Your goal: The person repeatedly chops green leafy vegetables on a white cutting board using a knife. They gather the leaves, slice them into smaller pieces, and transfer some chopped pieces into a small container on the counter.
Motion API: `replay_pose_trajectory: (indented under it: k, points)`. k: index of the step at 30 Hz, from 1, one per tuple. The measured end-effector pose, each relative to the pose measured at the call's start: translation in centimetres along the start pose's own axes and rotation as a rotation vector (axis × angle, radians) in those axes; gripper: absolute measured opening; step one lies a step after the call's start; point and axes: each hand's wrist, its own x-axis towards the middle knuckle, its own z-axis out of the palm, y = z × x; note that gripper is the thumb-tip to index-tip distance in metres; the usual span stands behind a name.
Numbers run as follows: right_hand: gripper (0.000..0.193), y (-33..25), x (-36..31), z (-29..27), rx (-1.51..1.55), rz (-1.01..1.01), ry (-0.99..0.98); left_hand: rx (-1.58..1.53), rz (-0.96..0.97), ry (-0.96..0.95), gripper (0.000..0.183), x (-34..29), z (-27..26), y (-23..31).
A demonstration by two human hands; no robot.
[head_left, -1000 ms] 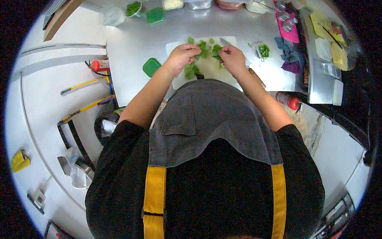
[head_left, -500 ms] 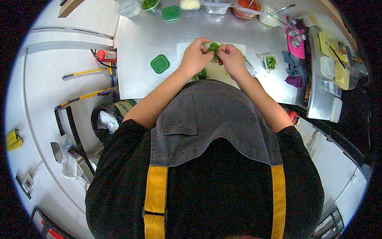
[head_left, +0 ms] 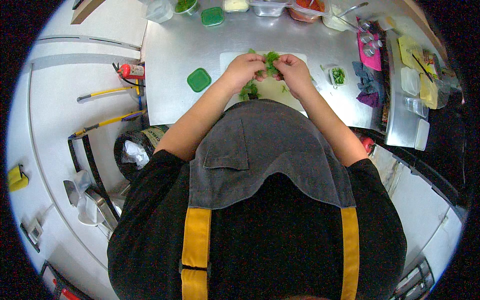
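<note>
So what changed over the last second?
Left hand and right hand drew closer together over the cutting board, both now at one bunch of green leaves. Can't tell if anything was let go. Camera view shifted slightly. Unmoved: green lid left of the board, small tub of greens right of it.

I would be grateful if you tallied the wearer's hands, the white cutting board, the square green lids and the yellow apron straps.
Hands: 2, left hand and right hand
White cutting board: 1
Square green lids: 2, near lid and far lid
Yellow apron straps: 2, left strap and right strap
Total: 7
</note>
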Motion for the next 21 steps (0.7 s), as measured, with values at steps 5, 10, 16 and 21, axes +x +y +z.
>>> replay_pose_trajectory:
  k: [5, 10, 16, 21]
  points:
    - [0.012, 0.1, 0.1, -0.6, -0.051, 0.062, 0.104, 0.17, 0.168, 0.01, 0.034, -0.5, -0.7, 0.2]
    - [0.014, 0.7, 0.1, -0.2, -0.123, 0.073, 0.109, -0.14, 0.111, 0.005, 0.044, -1.2, -0.2, 1.4]
    - [0.015, 0.9, -0.9, 0.6, -0.111, 0.105, 0.074, 0.073, 0.125, -0.03, 0.042, -1.9, 0.3, 1.9]
    - [0.014, 0.9, -1.4, 0.7, -0.078, 0.07, 0.084, 0.285, 0.135, -0.038, 0.032, -2.7, 0.6, 2.9]
